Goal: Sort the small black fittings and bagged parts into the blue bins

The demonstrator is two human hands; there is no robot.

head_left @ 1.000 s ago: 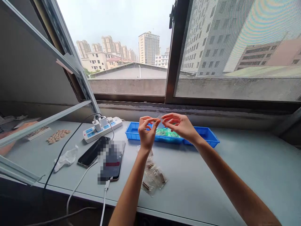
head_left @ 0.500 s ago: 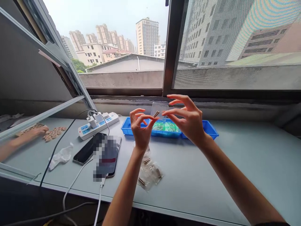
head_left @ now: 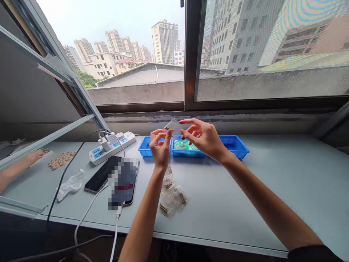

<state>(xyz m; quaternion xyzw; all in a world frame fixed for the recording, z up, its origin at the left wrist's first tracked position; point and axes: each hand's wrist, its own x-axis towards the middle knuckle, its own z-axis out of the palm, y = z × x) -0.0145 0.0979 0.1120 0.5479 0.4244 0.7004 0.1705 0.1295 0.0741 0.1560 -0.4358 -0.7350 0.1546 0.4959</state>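
My left hand [head_left: 160, 149] pinches a small clear plastic bag [head_left: 176, 124] between thumb and fingers, raised above the blue trays. Thin brass-coloured rods [head_left: 169, 128] show inside it, close to my left fingertips. From the other side, my right hand [head_left: 203, 140] has its thumb and index finger closed at the bag's right edge, while another finger stretches out above. More clear bags [head_left: 171, 202] holding similar rods lie in a loose pile on the table, below and right of my left wrist.
Behind my hands stand blue plastic trays [head_left: 235, 145]; green-and-clear packets [head_left: 181, 145] lie in the middle one. To the left are a power strip [head_left: 113, 147], two phones [head_left: 101, 174], cables and crumpled tissue [head_left: 71, 185]. A person's hand [head_left: 35, 157] works beyond the glass panel, near small tan pieces [head_left: 62, 160].
The bag has tilted and shifted left, with the rods lower. My right hand has moved left and down, closer to my left hand. The view has shifted slightly.
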